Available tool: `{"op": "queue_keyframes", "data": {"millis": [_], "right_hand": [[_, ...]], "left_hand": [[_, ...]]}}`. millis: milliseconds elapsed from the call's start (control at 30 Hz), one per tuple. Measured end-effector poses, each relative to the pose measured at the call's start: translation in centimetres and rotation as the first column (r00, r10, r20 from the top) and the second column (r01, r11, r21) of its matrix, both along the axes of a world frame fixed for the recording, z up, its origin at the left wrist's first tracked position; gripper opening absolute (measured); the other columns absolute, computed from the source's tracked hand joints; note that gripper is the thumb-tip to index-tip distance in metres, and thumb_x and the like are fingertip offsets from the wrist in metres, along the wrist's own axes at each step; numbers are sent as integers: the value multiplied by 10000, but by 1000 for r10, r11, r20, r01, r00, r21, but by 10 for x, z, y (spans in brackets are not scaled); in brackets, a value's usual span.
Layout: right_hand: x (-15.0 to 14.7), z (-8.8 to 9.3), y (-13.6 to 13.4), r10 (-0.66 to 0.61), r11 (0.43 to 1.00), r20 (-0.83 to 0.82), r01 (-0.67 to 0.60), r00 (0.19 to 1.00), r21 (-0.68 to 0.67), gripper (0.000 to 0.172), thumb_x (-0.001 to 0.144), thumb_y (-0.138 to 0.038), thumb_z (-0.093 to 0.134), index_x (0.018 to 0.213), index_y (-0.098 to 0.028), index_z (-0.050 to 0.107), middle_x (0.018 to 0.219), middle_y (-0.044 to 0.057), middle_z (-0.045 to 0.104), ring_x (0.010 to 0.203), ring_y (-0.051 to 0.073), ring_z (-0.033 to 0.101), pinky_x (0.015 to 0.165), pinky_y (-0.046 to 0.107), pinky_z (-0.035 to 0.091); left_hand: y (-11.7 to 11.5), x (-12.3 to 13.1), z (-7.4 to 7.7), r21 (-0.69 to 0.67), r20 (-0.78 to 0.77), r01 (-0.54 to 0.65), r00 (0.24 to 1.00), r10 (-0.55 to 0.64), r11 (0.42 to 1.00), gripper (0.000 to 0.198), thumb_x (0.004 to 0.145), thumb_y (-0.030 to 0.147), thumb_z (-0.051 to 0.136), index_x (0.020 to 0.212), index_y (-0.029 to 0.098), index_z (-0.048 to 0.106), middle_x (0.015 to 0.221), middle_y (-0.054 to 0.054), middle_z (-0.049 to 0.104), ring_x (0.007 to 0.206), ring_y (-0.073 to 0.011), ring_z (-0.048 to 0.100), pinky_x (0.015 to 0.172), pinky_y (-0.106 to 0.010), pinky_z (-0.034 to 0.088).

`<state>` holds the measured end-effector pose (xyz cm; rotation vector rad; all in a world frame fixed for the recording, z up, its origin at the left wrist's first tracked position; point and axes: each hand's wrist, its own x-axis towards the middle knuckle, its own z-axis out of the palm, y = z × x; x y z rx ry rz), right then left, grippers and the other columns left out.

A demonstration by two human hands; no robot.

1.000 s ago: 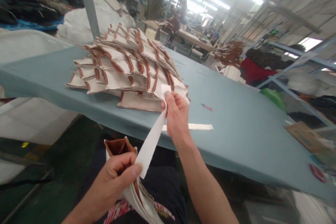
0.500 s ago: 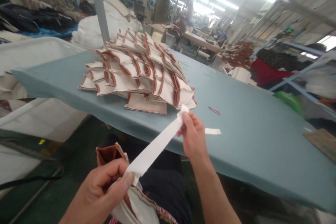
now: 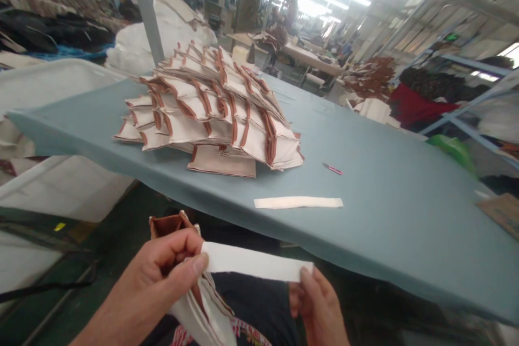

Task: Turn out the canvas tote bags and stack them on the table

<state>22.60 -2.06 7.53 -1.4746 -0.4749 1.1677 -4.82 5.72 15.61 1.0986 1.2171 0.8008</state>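
Observation:
My left hand (image 3: pixel 166 267) pinches a cream fabric piece with a brown lining (image 3: pixel 170 224) together with one end of a white strip (image 3: pixel 255 264). My right hand (image 3: pixel 318 305) holds the strip's other end low over my lap, so the strip lies nearly level between both hands. A second white strip (image 3: pixel 298 203) lies flat on the blue-grey table (image 3: pixel 385 216). A big fanned pile of cream pieces with brown trim (image 3: pixel 211 108) sits on the table's left part.
A small pink tool (image 3: pixel 332 168) lies on the table right of the pile. White bins (image 3: pixel 48 184) stand at the left, a grey post (image 3: pixel 144 8) behind the pile. Racks with dark and red fabric (image 3: pixel 421 102) stand at the right.
My right hand has swung the strip's far end down from near the pile to my lap. The strip on the table is uncovered.

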Motion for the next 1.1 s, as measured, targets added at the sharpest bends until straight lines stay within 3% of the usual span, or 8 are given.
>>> {"op": "queue_keyframes", "data": {"millis": [100, 200, 300, 400, 567, 700, 967, 1100], "right_hand": [[1, -27, -13, 136, 985, 60, -128, 989, -115, 681, 795, -848, 885, 772, -195, 692, 696, 40, 721, 504, 144, 582, 474, 232, 447], [13, -35, -10, 321, 945, 372, -272, 871, -180, 621, 872, -817, 812, 754, -215, 715, 677, 54, 733, 564, 203, 653, 525, 268, 464], [21, -19, 6, 294, 954, 643, -254, 707, -157, 431, 958, -667, 770, 872, -245, 771, 743, 56, 782, 668, 249, 735, 610, 303, 519], [8, 17, 32, 296, 934, 580, -356, 759, -11, 324, 1062, -540, 693, 1056, -228, 782, 971, 87, 848, 894, 253, 812, 812, 323, 613], [-40, 68, 77, 570, 632, 395, -692, 720, 348, 333, 1110, -484, 656, 1304, -232, 757, 1341, 102, 810, 1274, 254, 740, 1148, 376, 538], [-59, 71, 99, 697, 473, 358, -773, 621, 422, 359, 1109, -506, 632, 1248, -201, 760, 1120, 68, 818, 1003, 210, 742, 915, 316, 566], [-62, 65, 101, 794, 527, 229, -825, 563, 203, 548, 915, -715, 838, 830, -201, 666, 698, -41, 590, 628, 124, 466, 584, 252, 347], [-71, 61, 93, 740, 633, 126, -747, 661, 204, 524, 950, -694, 806, 844, -220, 612, 688, -64, 500, 604, 113, 387, 562, 241, 322]], "left_hand": [[3, -4, -5, -1, 6, 62, 998, -62, 998, 475, 926, 655, 776, 721, 231, 717, 598, 18, 643, 525, -153, 573, 520, -209, 477], [6, -6, -7, 97, -85, 184, 981, -176, 978, 458, 975, 620, 738, 725, 237, 749, 601, 6, 681, 515, -152, 590, 483, -188, 458], [6, 2, 2, 188, -232, 139, 968, -94, 972, 427, 933, 567, 741, 641, 256, 747, 560, 18, 662, 502, -145, 560, 488, -184, 452], [2, 15, 18, 192, -302, 65, 953, -4, 979, 417, 888, 557, 728, 583, 272, 740, 543, 24, 654, 524, -152, 552, 544, -199, 468], [-1, 21, 29, 132, -287, 82, 957, -41, 988, 395, 886, 547, 743, 598, 276, 756, 532, 28, 654, 514, -165, 570, 539, -230, 447], [-1, 8, 17, 181, -326, 130, 943, -65, 975, 427, 926, 545, 732, 603, 266, 729, 533, 31, 648, 498, -154, 556, 513, -221, 439], [6, -13, -8, 210, -305, 232, 938, -162, 950, 393, 1009, 507, 708, 714, 257, 780, 617, 30, 716, 560, -157, 650, 542, -190, 483], [2, -16, -11, 151, -262, 216, 950, -172, 965, 377, 1091, 583, 623, 976, 262, 784, 783, 19, 780, 667, -184, 721, 622, -215, 556]]}}
